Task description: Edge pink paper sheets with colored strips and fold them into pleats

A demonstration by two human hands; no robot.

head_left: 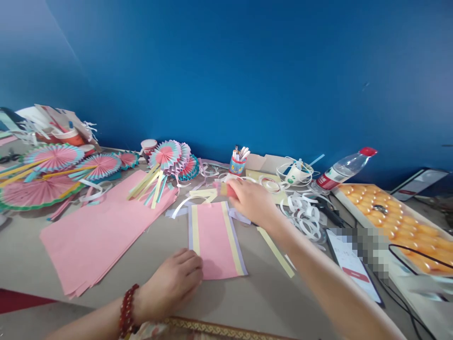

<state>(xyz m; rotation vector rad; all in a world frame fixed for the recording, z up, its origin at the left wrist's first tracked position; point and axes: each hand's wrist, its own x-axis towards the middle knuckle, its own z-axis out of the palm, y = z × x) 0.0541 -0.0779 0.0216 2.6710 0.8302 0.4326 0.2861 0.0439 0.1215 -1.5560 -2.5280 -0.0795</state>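
A pink paper sheet [213, 236] lies upright before me, with yellow and lilac strips along both long sides. My left hand [173, 281], a red bead bracelet [128, 309] at its wrist, rests with curled fingers on the sheet's lower left edge, pressing it down. Beyond the sheet's far end, my right hand [253, 200] is closed around a small pink-and-red object [226, 190], blurred and partly covered by the fingers. Pale yellow and white paper strips [184, 203] lie just left of it. A loose yellow strip [276, 252] lies under my right forearm.
Stacked pink sheets [102, 231] and folded paper fans [166, 156] occupy the left. A pen cup [238, 164] stands by the blue wall. To the right are curled white strips [306, 217], a bottle [343, 170], a phone [354, 269], cables and an orange bumpy panel [396, 217].
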